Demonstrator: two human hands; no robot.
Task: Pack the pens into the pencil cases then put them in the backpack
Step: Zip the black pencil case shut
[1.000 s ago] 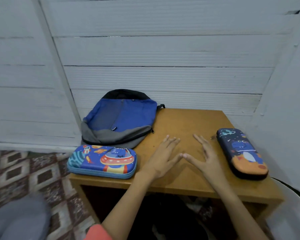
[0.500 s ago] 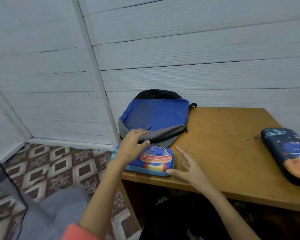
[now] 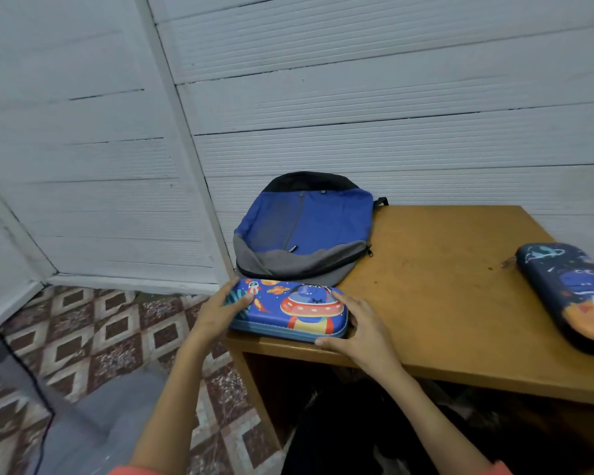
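A second ago both hands lay flat, thumbs touching, in the middle of the surface (image 3: 443, 286). Now they've gone over to the spaceship pencil case (image 3: 288, 310) at the front left corner. The left hand (image 3: 220, 311) has closed round its left end, thumb on the lid. The right hand (image 3: 360, 332), spread just short of it half a second back, clasps the right end, thumb at the front edge.
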